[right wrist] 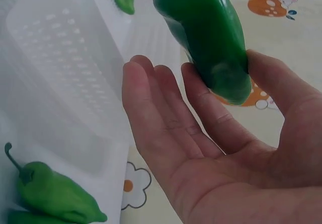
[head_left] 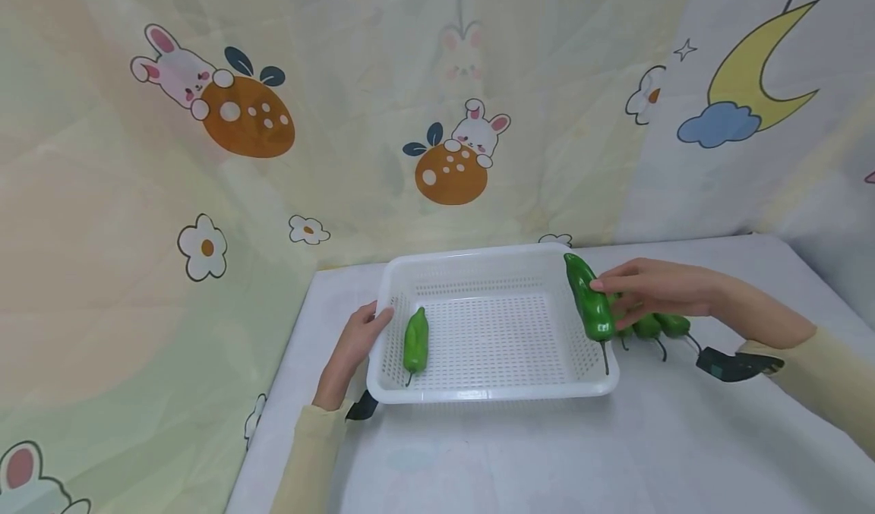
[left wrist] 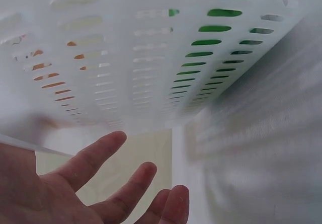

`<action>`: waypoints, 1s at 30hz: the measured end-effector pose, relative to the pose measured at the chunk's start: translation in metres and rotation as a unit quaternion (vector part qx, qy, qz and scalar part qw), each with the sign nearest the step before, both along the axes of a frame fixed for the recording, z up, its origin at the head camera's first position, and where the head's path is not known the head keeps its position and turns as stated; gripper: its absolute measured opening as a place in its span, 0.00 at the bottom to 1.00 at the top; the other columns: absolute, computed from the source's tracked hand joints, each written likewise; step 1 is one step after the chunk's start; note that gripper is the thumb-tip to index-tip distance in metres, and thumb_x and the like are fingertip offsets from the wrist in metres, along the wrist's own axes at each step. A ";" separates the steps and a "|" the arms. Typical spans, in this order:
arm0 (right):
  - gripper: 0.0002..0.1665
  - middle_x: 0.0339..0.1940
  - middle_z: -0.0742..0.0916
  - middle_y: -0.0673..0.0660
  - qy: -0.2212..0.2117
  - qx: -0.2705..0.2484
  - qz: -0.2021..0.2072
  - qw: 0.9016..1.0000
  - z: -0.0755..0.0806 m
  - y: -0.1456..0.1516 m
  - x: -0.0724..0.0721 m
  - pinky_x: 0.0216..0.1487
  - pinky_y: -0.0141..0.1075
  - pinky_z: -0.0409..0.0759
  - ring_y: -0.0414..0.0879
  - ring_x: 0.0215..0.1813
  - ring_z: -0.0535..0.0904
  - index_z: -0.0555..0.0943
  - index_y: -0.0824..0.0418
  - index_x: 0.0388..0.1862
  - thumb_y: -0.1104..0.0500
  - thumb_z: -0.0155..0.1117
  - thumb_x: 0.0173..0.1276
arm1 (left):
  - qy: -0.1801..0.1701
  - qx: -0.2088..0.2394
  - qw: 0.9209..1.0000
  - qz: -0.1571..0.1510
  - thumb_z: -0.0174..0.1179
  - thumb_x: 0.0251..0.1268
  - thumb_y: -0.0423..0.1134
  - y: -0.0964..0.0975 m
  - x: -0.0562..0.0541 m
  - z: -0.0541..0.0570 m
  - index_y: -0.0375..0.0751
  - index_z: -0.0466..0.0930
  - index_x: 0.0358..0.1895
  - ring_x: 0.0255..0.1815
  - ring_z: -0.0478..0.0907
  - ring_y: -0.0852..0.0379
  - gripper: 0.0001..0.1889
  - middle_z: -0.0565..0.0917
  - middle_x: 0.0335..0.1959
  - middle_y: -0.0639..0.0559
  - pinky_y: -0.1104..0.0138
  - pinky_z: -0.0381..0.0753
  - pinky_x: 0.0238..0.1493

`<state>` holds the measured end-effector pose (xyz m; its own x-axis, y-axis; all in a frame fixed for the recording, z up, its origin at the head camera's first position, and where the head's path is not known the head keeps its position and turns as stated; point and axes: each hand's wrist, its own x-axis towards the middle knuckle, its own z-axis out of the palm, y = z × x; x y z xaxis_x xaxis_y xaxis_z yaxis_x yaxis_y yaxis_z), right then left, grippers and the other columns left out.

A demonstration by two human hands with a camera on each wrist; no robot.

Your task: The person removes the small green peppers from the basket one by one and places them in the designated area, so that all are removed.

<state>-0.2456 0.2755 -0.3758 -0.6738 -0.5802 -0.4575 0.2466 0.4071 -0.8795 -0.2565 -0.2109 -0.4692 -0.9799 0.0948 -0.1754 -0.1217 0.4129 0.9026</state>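
In the head view my right hand (head_left: pixel 649 290) pinches a glossy dark green pepper (head_left: pixel 589 301) between thumb and fingers, over the basket's right rim. Its stem hangs down toward me. The right wrist view has the pepper (right wrist: pixel 209 38) between the thumb and index finger, the other fingers apart from it. My left hand (head_left: pixel 357 339) holds the left rim of a white perforated plastic basket (head_left: pixel 488 394), thumb over the edge. Its other fingers (left wrist: pixel 133 189) spread loosely outside the wall in the left wrist view. One lighter green pepper (head_left: pixel 415 341) lies inside the basket, at the left.
Several more green peppers (head_left: pixel 673 324) lie on the white-covered table (head_left: pixel 519 461) right of the basket, partly behind my right hand. A cloth backdrop (head_left: pixel 355 119) printed with rabbits and flowers rises behind and to the left of the table.
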 end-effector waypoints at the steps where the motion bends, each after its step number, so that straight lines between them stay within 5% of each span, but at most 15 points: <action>1: 0.26 0.58 0.85 0.61 -0.001 -0.001 0.003 1.000 -0.001 0.003 -0.001 0.62 0.50 0.83 0.56 0.60 0.84 0.73 0.70 0.67 0.52 0.47 0.82 | -0.001 0.000 1.000 0.000 0.50 0.78 0.53 0.000 0.000 0.000 0.52 0.72 0.71 0.45 0.89 0.49 0.24 0.86 0.54 0.42 0.60 0.90 0.42; 19: 0.28 0.61 0.84 0.59 -0.001 0.047 0.035 0.998 -0.030 0.073 -0.012 0.60 0.46 0.85 0.51 0.60 0.84 0.70 0.73 0.69 0.54 0.43 0.83 | -0.005 -0.002 1.000 0.001 0.50 0.78 0.53 0.000 0.001 0.001 0.50 0.72 0.71 0.44 0.88 0.50 0.24 0.85 0.54 0.42 0.60 0.90 0.42; 30: 0.29 0.62 0.82 0.60 0.033 0.143 0.009 0.989 -0.038 0.126 -0.026 0.59 0.48 0.85 0.51 0.63 0.82 0.72 0.73 0.67 0.51 0.48 0.82 | -0.003 0.001 1.000 -0.001 0.50 0.78 0.53 0.000 0.000 0.002 0.51 0.71 0.71 0.45 0.88 0.49 0.24 0.85 0.55 0.41 0.60 0.90 0.42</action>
